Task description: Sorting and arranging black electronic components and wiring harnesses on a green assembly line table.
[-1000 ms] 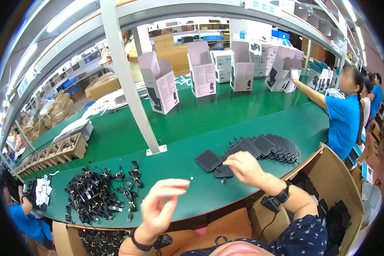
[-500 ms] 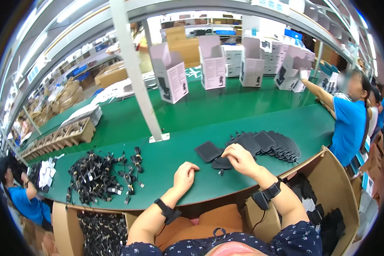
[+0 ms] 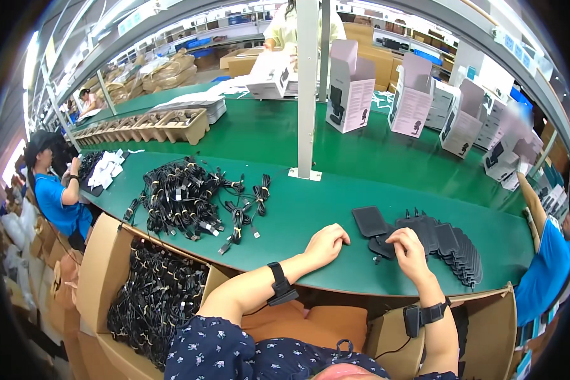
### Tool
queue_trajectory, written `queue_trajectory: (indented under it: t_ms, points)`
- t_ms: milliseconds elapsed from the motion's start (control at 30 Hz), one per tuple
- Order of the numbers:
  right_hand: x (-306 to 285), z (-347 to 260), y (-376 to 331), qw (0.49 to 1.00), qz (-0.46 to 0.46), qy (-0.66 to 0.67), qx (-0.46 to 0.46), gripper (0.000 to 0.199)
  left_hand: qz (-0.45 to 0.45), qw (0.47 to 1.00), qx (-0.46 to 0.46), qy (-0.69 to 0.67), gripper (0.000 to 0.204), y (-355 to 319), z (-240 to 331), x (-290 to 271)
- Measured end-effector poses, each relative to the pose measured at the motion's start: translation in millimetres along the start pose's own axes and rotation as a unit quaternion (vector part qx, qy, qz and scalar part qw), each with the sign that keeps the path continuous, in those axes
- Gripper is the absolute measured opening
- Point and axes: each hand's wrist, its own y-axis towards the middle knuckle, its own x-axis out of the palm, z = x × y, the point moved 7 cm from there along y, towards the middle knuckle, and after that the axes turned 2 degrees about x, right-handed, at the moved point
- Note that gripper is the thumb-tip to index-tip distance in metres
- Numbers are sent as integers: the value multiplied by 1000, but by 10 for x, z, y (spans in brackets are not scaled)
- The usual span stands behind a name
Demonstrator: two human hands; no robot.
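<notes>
My right hand (image 3: 409,248) is closed, its bent fingertips on the edge of a small dark rounded piece (image 3: 380,245) lying on the green table (image 3: 285,183). My left hand (image 3: 327,244) rests on the table to the left of it, fingers curled in, with nothing visible in them. Just beyond my hands lies a flat black square pad (image 3: 369,221), overlapping the rounded piece. To the right of my right hand, several thin black pads (image 3: 464,256) spread in an overlapping fan. Whether my right fingers pinch the piece or only press it is partly hidden.
A heap of bundled black cables (image 3: 177,199) lies left on the table. An open carton (image 3: 95,272) of cables stands below it; another carton (image 3: 494,329) is at lower right. A white post (image 3: 306,95) rises ahead. Printed boxes (image 3: 348,104) stand beyond; co-workers in blue flank me.
The view has swung left, so the table and its things sit farther right in the picture. A person holding a white box shows across the table. My hands keep nearly the same places by the pads.
</notes>
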Motion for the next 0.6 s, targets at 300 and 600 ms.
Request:
queue_trajectory:
  t_ms: [300,600]
  points:
    - [36,87,37,1000,-6,1,24,15,-11,999,27,38,14,12,-54,83]
    - [185,249,31,997,-33,6,74,18,-156,984,43,75,4,147,-32,218]
